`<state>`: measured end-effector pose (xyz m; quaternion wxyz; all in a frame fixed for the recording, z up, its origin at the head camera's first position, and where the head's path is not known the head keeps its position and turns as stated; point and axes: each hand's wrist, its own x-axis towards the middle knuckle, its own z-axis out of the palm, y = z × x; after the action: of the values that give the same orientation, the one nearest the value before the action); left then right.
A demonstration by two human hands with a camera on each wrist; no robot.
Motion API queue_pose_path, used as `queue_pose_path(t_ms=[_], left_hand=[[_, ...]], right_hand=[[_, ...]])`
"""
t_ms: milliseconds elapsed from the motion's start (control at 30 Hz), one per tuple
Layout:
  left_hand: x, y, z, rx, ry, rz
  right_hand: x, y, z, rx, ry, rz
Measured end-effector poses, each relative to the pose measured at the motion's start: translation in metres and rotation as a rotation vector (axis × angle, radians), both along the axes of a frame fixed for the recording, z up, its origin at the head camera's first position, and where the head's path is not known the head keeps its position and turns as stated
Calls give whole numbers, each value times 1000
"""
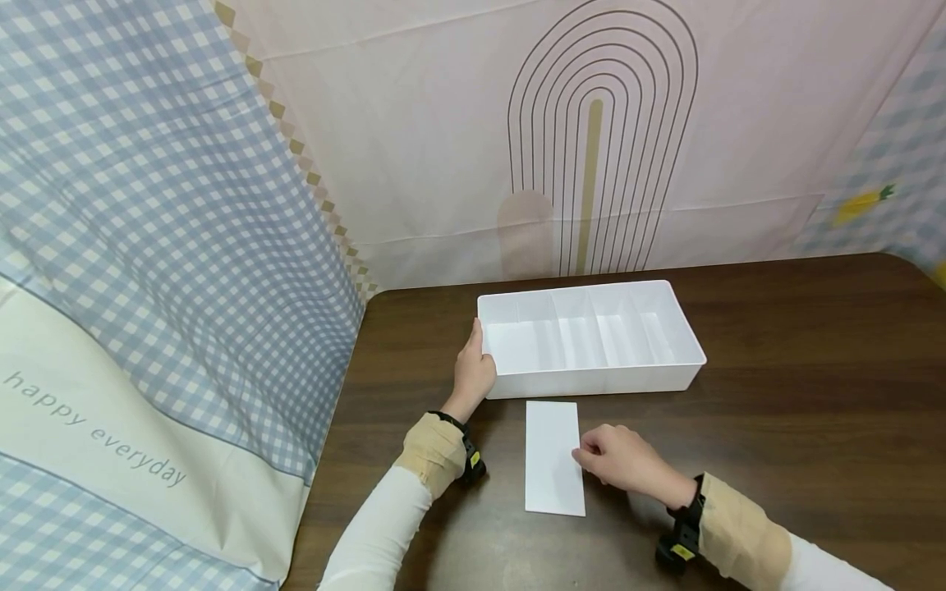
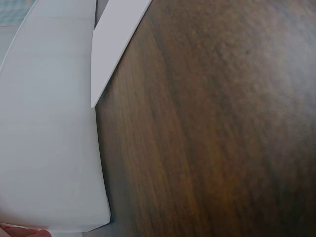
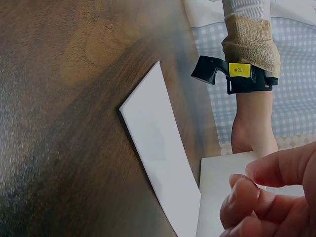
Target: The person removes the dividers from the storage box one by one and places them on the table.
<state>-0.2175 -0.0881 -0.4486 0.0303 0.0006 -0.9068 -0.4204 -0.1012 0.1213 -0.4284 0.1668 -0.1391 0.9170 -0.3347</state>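
A long white box (image 1: 599, 380) with thin inner dividers stands on the table. My left hand (image 1: 473, 373) rests against its left end, index finger extended along the side and thumb by the front corner. Just a bit of a finger (image 2: 24, 231) shows at the bottom of the left wrist view. In front of the box lies a flat white rectangular panel (image 1: 554, 460). Beside the panel's right edge is my right hand (image 1: 624, 458), its fingers curled in. Thumb and index fingertips come together in the right wrist view, with nothing visible between them.
The dark wooden table (image 1: 805, 377) extends on both sides of the box. A pale curtain (image 1: 414, 148) hangs behind it, and blue checked cloth (image 1: 185, 205) hangs along the left edge. Each wrist wears a black camera mount (image 3: 252, 79).
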Motion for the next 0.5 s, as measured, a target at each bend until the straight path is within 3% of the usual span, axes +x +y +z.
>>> queue_pose_path(t_ms=[500], left_hand=[[-2,0,0,-1,8,-1]], right_hand=[[-4,2,-1,-28,40,-7]])
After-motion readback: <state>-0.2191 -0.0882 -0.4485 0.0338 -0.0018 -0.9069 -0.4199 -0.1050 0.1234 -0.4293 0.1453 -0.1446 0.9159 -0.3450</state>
